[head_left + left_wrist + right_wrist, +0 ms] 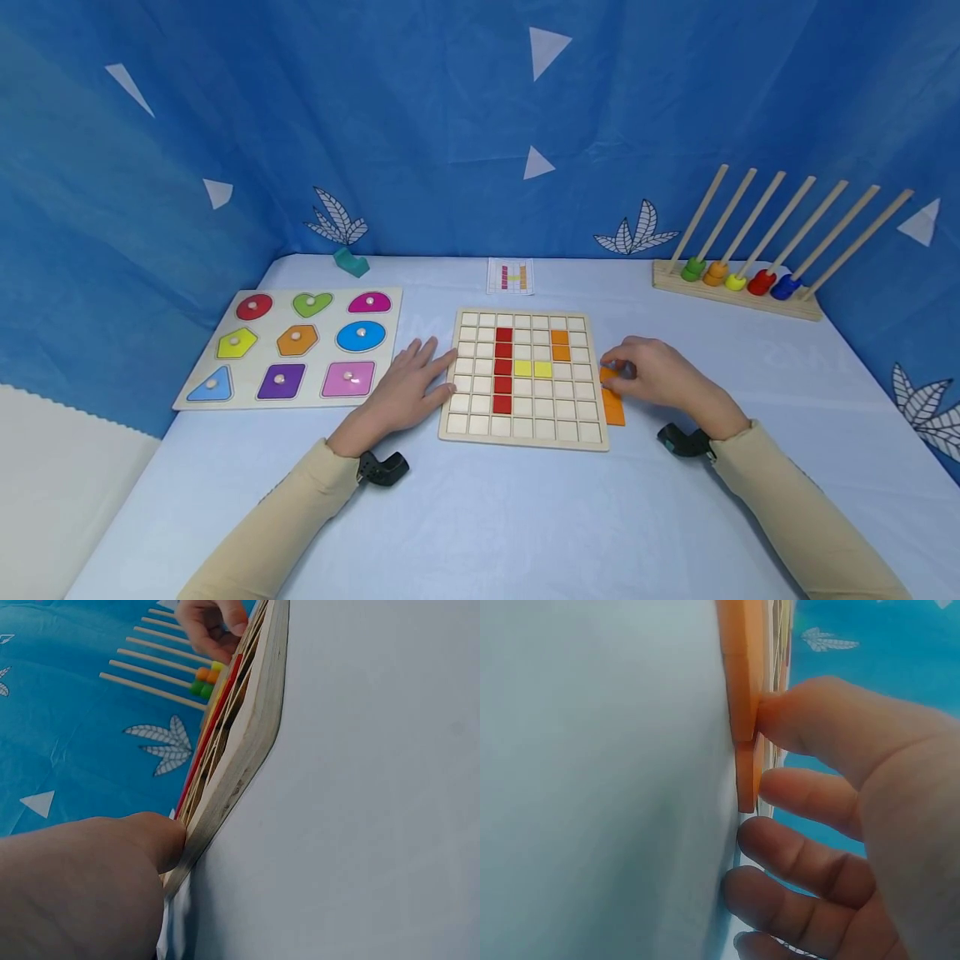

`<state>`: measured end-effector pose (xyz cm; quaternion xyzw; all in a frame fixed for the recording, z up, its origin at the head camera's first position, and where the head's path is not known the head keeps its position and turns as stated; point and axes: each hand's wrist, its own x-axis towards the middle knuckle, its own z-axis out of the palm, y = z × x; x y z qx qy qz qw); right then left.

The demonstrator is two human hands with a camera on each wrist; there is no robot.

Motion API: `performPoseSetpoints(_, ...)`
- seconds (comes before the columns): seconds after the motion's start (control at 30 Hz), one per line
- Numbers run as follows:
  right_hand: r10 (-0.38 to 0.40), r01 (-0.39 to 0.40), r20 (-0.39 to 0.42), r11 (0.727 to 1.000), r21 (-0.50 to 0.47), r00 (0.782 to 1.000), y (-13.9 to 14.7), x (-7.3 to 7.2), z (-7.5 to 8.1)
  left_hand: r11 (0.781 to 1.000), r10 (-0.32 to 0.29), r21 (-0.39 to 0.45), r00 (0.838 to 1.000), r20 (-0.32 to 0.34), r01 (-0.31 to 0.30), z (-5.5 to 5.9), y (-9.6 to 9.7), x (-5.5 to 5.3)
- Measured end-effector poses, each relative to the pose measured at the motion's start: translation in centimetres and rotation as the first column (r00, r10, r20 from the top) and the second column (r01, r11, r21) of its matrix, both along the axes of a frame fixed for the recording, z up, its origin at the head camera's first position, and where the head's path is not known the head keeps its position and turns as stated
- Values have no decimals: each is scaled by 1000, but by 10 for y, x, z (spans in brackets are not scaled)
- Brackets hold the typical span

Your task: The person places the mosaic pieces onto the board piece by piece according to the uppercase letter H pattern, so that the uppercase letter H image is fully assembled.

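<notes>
A wooden grid board (524,439) lies flat in the middle of the table. On it are a column of red tiles (502,367), two yellow tiles (533,368) and two orange tiles (560,345). My left hand (408,379) rests with spread fingers at the board's left edge, thumb against the rim (225,802). Beyond the right edge lie loose orange tiles (613,410), partly hidden by my right hand (656,373). Its thumb and index fingertips touch the tops of these tiles, slightly apart, while the other fingers (795,855) are loosely bent near the tabletop.
Behind the board lies a pattern card (510,276). A shape puzzle board (318,350) sits at left, with a teal block (351,262) behind it. At back right stands a wooden bead rack (738,296) with tall upright rods. Blue cloth (450,125) hangs behind the table.
</notes>
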<state>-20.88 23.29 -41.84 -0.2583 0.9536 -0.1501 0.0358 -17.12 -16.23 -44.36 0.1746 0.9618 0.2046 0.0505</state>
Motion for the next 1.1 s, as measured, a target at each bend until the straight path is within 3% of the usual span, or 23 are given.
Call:
performPoseSetpoints(0.5, -7, 7, 27, 1000, -13, 1000, 1, 1, 2, 1000, 5, -3, 1000, 8, -4, 0, -1, 0)
performPoseSetpoints(1.1, 17, -17, -8, 1000, -18, 1000, -7, -2, 8, 1000, 7, -5, 1000, 18, -7, 0, 0, 0)
